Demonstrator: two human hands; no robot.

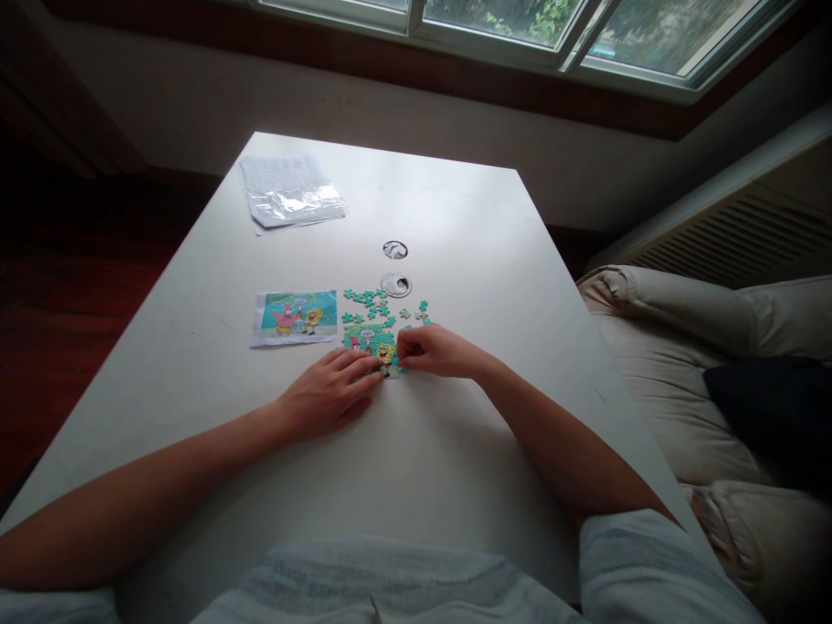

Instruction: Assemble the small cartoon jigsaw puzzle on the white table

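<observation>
A partly joined jigsaw puzzle [367, 335] with cartoon figures lies flat on the white table [416, 468]. My left hand [331, 388] rests over its lower left part, fingers stretched out and touching the joined pieces. At its right edge, my right hand [429, 350] has thumb and forefinger pinched together; whatever sits between them is too small to make out. Several loose green puzzle pieces [369, 300] are scattered just beyond the joined part, and a few more [423, 308] lie to the right. Left of the puzzle is a printed reference picture [297, 318] of the cartoon characters.
Two round metallic lids or discs [396, 284] lie beyond the loose pieces. Papers in a clear plastic sleeve [294, 192] are at the table's far left corner. A beige sofa [650, 364] with a dark cushion [773, 416] stands to the right; a window [500, 22] is ahead.
</observation>
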